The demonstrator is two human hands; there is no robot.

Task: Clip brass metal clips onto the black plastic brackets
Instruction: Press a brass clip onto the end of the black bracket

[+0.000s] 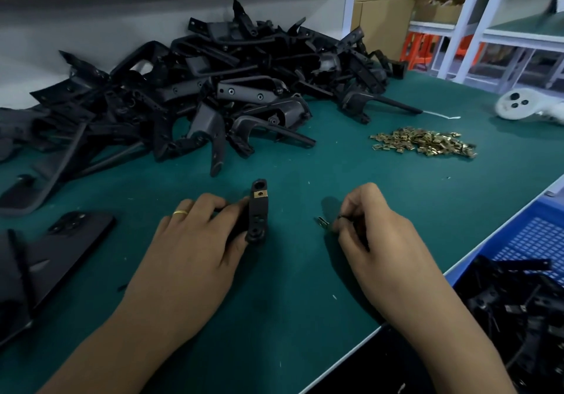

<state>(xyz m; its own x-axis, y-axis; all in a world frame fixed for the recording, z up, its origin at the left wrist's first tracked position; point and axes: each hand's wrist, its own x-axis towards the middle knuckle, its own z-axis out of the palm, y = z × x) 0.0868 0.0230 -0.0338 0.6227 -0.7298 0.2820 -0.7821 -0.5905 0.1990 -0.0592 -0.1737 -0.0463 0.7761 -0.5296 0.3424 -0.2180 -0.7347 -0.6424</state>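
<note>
My left hand (195, 235) grips a black plastic bracket (258, 213) that stands on end on the green mat, with one brass clip (259, 193) seated near its top. To the right, my right hand (372, 226) pinches a small brass clip (323, 222) at its fingertips, a short gap away from the bracket. A loose heap of brass clips (424, 142) lies further back on the right. A big pile of black brackets (213, 88) fills the back of the bench.
A dark phone (76, 229) lies left of my left hand, with more black parts at the left edge. A blue basket (537, 235) holding black brackets sits below the bench edge at right. A white plastic part (518, 107) rests at far right.
</note>
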